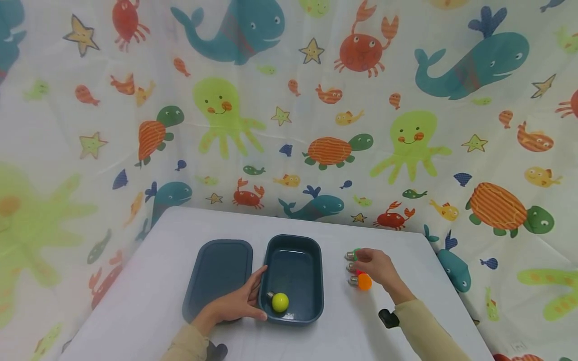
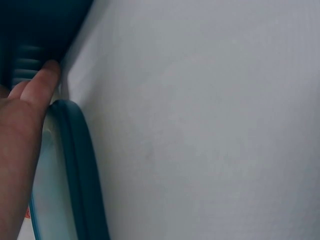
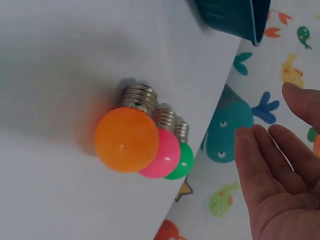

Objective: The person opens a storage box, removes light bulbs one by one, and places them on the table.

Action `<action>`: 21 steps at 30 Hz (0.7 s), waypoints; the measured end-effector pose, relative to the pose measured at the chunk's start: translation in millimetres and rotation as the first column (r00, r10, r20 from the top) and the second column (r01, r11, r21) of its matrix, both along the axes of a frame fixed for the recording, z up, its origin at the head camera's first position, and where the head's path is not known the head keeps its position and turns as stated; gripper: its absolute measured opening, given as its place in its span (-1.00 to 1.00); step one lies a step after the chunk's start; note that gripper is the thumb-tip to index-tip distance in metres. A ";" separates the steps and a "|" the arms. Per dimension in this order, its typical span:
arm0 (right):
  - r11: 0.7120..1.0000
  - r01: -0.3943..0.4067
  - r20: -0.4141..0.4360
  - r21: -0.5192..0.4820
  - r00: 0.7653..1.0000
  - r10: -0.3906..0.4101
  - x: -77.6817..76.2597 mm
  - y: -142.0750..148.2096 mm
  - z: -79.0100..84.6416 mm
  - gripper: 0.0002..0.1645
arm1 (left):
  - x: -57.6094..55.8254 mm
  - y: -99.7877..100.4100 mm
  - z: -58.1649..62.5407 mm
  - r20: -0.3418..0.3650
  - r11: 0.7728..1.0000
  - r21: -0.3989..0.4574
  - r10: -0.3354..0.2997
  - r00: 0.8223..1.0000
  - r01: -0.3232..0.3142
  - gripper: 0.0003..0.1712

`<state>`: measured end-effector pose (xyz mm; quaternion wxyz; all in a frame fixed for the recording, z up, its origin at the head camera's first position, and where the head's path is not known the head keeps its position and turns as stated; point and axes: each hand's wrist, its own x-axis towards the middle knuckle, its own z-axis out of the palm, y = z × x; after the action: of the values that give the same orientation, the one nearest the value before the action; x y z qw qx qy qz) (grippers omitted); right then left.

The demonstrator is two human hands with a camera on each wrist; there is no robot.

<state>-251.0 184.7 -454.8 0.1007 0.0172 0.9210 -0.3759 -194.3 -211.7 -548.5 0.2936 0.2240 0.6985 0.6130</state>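
Observation:
A dark blue rectangular container (image 1: 295, 273) stands in the middle of the table. A yellow light bulb (image 1: 280, 303) lies in its near left corner. My left hand (image 1: 235, 303) rests against the container's left side, thumb and fingers spread along the wall. Three more bulbs lie in a row to the right: green (image 3: 184, 162), pink (image 3: 167, 155) and orange (image 3: 126, 140), all with silver screw bases. My right hand (image 1: 379, 268) hovers over this row, partly covering the green and pink ones in the head view. Its thumb and fingers are apart with nothing between them.
A flat dark blue lid (image 1: 221, 271) lies left of the container, partly under my left hand and forearm. The white table (image 1: 334, 331) ends at the back against a curtain (image 1: 280, 110) printed with sea animals.

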 end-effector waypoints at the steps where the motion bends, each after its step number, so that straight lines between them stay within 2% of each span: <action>1: 1.000 -0.008 -0.002 -0.003 1.000 0.008 -0.4 -1.9 0.6 -0.46 | 1.0 0.7 0.4 0.001 1.000 0.001 0.000 1.000 0.000 0.34; 11: 0.998 -0.060 -0.037 -0.015 0.998 0.060 1.3 -26.2 5.0 -0.48 | 12.6 6.9 3.8 0.000 1.000 -0.019 0.023 1.000 -0.023 0.34; 21: 0.992 -0.122 -0.088 0.029 0.988 0.124 6.6 -48.9 8.4 -0.49 | 23.9 14.0 4.2 0.007 0.999 -0.009 0.038 0.999 -0.038 0.34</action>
<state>-244.3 135.7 -446.4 0.0821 -0.0554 0.9282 -0.3586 -170.4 -197.6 -544.2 0.2851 0.2072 0.7044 0.6162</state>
